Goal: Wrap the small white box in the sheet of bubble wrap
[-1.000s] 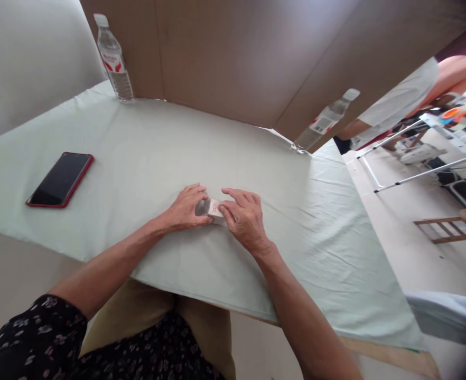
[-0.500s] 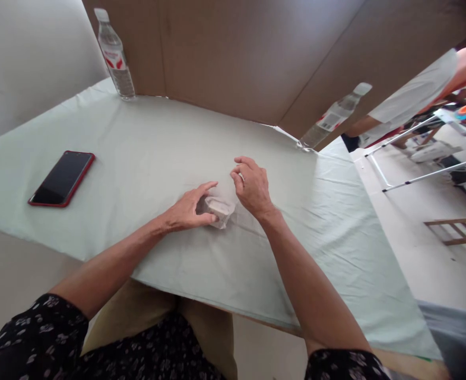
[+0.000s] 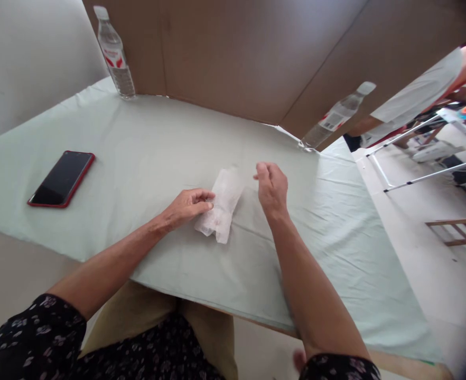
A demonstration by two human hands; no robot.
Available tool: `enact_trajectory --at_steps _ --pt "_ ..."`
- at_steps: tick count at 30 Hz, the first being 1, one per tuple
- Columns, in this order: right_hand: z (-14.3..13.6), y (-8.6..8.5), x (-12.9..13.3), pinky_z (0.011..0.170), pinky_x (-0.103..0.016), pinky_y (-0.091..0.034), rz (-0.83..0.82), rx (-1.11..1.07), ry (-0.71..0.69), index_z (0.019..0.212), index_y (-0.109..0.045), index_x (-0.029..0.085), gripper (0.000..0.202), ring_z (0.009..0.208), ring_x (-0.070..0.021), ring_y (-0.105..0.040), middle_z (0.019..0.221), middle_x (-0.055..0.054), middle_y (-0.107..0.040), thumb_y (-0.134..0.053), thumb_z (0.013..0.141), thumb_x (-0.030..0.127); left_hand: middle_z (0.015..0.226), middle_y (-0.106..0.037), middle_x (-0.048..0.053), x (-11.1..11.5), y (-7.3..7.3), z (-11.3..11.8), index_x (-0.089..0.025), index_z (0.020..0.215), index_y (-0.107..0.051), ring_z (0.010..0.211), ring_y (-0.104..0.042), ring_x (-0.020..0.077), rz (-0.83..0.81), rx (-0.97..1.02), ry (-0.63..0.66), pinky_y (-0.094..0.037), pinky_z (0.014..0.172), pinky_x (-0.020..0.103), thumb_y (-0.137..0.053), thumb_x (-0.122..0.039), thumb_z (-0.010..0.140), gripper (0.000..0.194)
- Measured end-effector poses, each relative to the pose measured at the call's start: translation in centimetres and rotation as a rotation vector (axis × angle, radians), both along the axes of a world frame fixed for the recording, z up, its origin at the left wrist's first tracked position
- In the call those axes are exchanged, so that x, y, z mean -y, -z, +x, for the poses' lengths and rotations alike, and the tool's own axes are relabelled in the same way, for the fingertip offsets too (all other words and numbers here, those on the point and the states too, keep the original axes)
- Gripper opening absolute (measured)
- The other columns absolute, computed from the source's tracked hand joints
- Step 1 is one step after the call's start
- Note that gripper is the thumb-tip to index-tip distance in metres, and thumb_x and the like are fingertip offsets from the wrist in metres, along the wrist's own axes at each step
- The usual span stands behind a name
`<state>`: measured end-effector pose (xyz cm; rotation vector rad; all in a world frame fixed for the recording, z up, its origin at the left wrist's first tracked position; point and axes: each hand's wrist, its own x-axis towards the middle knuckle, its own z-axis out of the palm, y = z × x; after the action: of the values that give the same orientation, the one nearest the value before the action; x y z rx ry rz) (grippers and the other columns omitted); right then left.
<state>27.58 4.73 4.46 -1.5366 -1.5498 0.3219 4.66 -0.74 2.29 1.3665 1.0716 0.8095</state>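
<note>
A crumpled, translucent white plastic bag (image 3: 225,198) lies on the table in front of me, its lower end wrinkled and bunched. My left hand (image 3: 189,205) is at its left edge, thumb and fingers closed on the plastic. To the right of the bag, clear of it, is my right hand (image 3: 273,191) with its fingers curled in. What those fingers hold, if anything, is hidden. Whether something lies inside the bag cannot be made out.
A phone in a red case (image 3: 62,179) lies at the left on the pale green cloth (image 3: 157,137). Water bottles stand at the back left (image 3: 116,58) and back right (image 3: 334,119), against a brown cardboard panel (image 3: 225,58). Beyond the right edge are a person's arm and metal frames.
The small clear bundle by my left hand now appears as a longer, flattened white bag. My right hand has moved right and its fingers have curled in; the left fingers have closed.
</note>
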Motion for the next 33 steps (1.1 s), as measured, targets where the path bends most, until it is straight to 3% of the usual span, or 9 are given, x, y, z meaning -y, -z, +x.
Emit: enact_trajectory --at_steps 4,7,13,16,21,24,27,30,33 --pt "-2.0 -0.7 5.8 0.060 -0.028 -0.038 -0.235 0.162 -0.126 0.068 -0.054 0.022 0.039 0.060 -0.0148 -0.053 0.062 0.001 -0.060 -0.056 0.085 0.057 0.108 -0.073 0.010 0.1 0.0 0.2 -0.014 0.110 -0.069 0.100 -0.068 0.0244 -0.007 0.011 -0.043 -0.052 0.090 0.039 -0.066 -0.041 0.074 0.045" --pt "-3.2 -0.7 7.6 0.055 -0.028 -0.030 -0.376 0.328 -0.193 0.063 -0.052 0.022 0.036 0.056 -0.0141 -0.049 0.059 0.001 -0.059 -0.061 0.080 0.053 0.104 -0.072 0.010 0.2 -0.1 0.4 -0.013 0.111 -0.067 0.092 -0.068 0.0223 0.001 0.018 -0.045 -0.054 0.083 0.037 -0.068 -0.042 0.073 0.048" --pt "-1.8 -0.2 6.8 0.057 -0.028 -0.029 -0.351 0.213 -0.208 0.060 -0.043 0.021 0.025 0.056 -0.0123 -0.041 0.058 0.002 -0.049 -0.048 0.083 0.030 0.088 -0.067 0.005 0.4 0.0 0.7 -0.016 0.093 -0.063 0.075 -0.062 0.0170 0.139 -0.163 -0.086 -0.052 0.071 0.032 -0.072 -0.051 0.071 0.042" --pt "-1.0 -0.3 6.8 0.057 -0.026 -0.032 -0.360 0.100 -0.260 0.063 -0.045 0.021 0.024 0.057 -0.0121 -0.041 0.059 0.003 -0.048 -0.048 0.083 0.033 0.099 -0.066 0.006 0.4 0.0 0.9 -0.018 0.083 -0.062 0.075 -0.060 0.0160 0.258 -0.326 -0.132 -0.053 0.072 0.033 -0.071 -0.046 0.069 0.033" --pt "0.2 -0.3 6.5 0.054 -0.027 -0.030 -0.381 0.168 -0.222 0.059 -0.041 0.022 0.025 0.055 -0.0120 -0.039 0.055 0.003 -0.044 -0.048 0.081 0.030 0.114 -0.066 0.010 -0.1 0.1 0.3 -0.018 0.065 -0.058 0.093 -0.065 0.0213 0.249 -0.305 -0.163 -0.054 0.082 0.037 -0.058 -0.034 0.072 0.018" --pt "1.3 0.5 5.8 0.053 -0.028 -0.028 -0.421 0.381 -0.146 0.055 -0.042 0.022 0.024 0.052 -0.0131 -0.039 0.054 0.001 -0.050 -0.050 0.078 0.025 0.111 -0.067 0.009 -0.8 0.6 -0.9 -0.019 0.064 -0.057 0.097 -0.063 0.0241 0.327 -0.438 -0.287 -0.052 0.088 0.043 -0.055 -0.028 0.072 0.012" --pt "2.3 1.2 5.2 0.052 -0.028 -0.027 -0.434 0.525 -0.062 0.055 -0.047 0.022 0.020 0.051 -0.0146 -0.042 0.056 -0.001 -0.056 -0.054 0.073 0.023 0.091 -0.067 0.008 -1.5 1.5 -2.1 -0.020 0.060 -0.055 0.093 -0.058 0.0280 0.505 -0.714 -0.360 -0.049 0.090 0.049 -0.059 -0.023 0.067 0.008" --pt "2.7 1.0 5.3 0.054 -0.029 -0.034 -0.307 0.462 0.062 0.070 -0.059 0.023 0.008 0.054 -0.0168 -0.050 0.059 -0.001 -0.061 -0.061 0.074 0.030 0.080 -0.063 0.009 -1.6 1.7 -2.7 -0.022 0.065 -0.058 0.087 -0.057 0.0291 0.555 -0.851 -0.417 -0.050 0.084 0.050 -0.059 -0.020 0.065 0.002" --pt "2.2 -0.2 6.0 0.064 -0.032 -0.044 -0.145 0.248 0.073 0.085 -0.064 0.022 0.017 0.061 -0.0171 -0.056 0.068 -0.001 -0.065 -0.061 0.080 0.038 0.089 -0.065 0.009 -0.9 0.8 -2.3 -0.021 0.085 -0.062 0.089 -0.058 0.0270 0.612 -0.757 -0.466 -0.051 0.084 0.046 -0.054 -0.019 0.070 0.017"
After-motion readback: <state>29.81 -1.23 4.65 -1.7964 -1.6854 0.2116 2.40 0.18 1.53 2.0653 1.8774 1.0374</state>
